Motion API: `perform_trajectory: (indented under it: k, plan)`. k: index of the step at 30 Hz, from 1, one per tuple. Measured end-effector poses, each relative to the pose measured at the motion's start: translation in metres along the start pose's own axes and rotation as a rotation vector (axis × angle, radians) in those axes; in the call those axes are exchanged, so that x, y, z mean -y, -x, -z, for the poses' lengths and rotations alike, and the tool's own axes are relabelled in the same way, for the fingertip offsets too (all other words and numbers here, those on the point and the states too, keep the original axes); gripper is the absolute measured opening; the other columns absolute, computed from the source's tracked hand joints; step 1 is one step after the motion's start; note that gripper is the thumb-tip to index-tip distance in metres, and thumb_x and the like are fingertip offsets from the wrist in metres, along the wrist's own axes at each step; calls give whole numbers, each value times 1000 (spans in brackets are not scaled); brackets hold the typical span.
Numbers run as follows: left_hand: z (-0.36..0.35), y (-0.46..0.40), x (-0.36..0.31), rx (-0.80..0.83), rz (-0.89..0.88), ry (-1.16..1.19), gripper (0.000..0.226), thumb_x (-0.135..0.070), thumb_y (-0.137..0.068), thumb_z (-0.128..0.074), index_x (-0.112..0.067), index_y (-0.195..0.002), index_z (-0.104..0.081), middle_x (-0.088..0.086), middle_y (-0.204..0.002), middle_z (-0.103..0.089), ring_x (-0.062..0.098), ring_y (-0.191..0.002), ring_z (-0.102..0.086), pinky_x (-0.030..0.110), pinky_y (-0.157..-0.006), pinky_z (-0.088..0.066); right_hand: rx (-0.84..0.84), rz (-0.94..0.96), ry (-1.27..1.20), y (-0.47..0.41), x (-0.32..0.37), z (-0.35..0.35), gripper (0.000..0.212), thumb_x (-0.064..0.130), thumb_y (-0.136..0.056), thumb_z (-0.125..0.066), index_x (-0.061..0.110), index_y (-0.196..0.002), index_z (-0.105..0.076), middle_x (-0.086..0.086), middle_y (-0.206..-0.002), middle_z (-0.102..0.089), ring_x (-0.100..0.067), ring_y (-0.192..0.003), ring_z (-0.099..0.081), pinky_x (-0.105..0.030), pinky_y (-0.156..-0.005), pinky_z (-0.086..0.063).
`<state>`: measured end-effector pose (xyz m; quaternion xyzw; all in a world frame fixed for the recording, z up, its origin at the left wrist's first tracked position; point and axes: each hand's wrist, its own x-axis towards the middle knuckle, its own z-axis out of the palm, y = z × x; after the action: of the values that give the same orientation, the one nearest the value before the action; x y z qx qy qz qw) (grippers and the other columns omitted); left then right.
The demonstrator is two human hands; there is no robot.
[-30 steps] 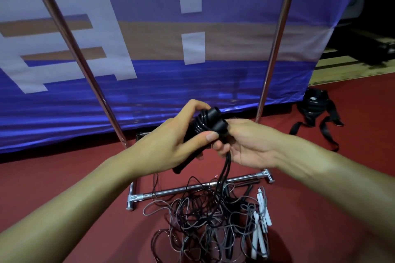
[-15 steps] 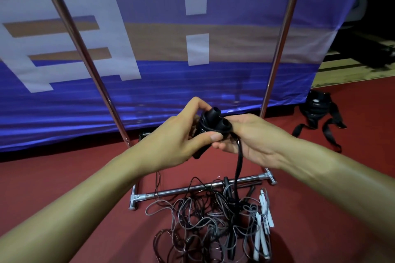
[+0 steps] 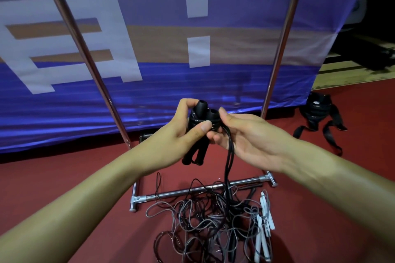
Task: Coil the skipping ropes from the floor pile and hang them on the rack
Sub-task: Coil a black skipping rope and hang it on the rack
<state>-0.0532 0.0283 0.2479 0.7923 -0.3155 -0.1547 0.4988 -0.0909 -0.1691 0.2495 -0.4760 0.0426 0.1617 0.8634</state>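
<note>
Head view | left grip (image 3: 181, 134) clamps the black rope handles (image 3: 197, 132), cord wound round them | right grip (image 3: 241, 134) pinches the trailing cord (image 3: 229, 156) | pile (image 3: 213, 224) on floor by rack (image 3: 282, 34) base | judged: first rope part-coiled, none seen hung

Left hand (image 3: 177, 134) grips black rope handles (image 3: 197, 134); right hand (image 3: 245, 134) pinches cord (image 3: 228, 156) above floor pile (image 3: 213, 224).

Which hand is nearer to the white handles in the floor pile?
Right. The right hand is above and slightly left of the white handles; the left hand, gripping the black handles, is farther left.
</note>
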Motion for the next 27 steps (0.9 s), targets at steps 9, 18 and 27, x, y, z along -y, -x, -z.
perform_trajectory:
  k: [9,18,27]
  plan:
    - [-10,2,-1,-73,6,90,35,-33,-107,-43,-29,-139,-30,-10,-89,-60,-1,-63,-59,15,-62,-48,34,0,65,-4,-6,2,49,27,-90,-59,-5,-127,-62,-5,-83,-73,-12,-75,-70,-17,-70,-58]
    - [-14,-4,0,-93,68,187,42,-44,-101,-46,-34,-140,-31,-4,-126,-64,2,-109,-64,24,-93,-52,-10,-35,46,-9,-10,3,39,26,-103,-56,2,-132,-65,-8,-89,-52,-8,-76,-56,-24,-81,-60]
    - [-14,-8,1,-148,116,345,56,-58,-90,-60,-25,-131,-42,3,-124,-71,24,-124,-64,51,-112,-45,-38,53,-4,-8,-11,0,52,20,-100,-59,-23,-128,-50,3,-61,-55,-14,-74,-71,-22,-84,-60]
